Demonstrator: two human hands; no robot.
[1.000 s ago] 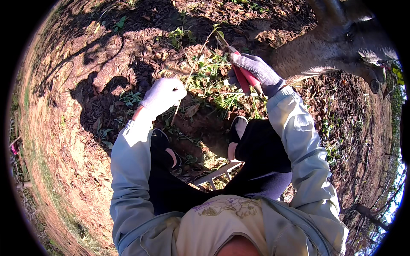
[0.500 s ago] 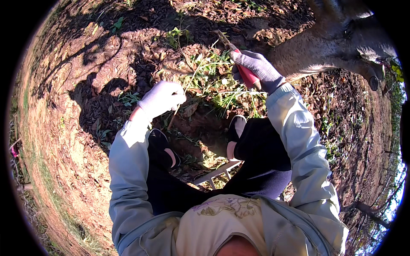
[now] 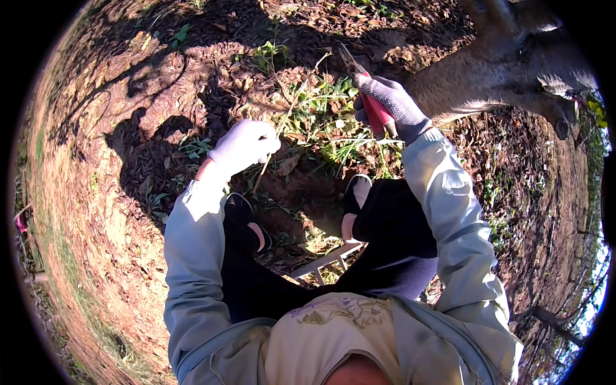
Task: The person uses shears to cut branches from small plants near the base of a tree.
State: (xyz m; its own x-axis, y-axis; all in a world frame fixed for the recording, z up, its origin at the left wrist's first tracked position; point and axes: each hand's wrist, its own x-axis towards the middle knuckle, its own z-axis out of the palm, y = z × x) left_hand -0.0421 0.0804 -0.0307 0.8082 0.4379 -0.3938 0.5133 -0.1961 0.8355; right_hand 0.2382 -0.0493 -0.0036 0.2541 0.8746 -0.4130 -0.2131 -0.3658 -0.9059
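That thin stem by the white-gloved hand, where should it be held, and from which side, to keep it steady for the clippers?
Grip the thin stem low, about where the left hand has it now, coming from the left. It leans up and right toward the red-handled clippers in the right hand, so a low hold from the left probably keeps fingers away from the blades.

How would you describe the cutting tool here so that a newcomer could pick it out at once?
Start at the grey tree trunk at upper right, then move left to the grey-gloved right hand beside it. The pruning shears sit in that hand, blades pointing up over the green weeds; their red handles are the only bright red among the brown leaves.
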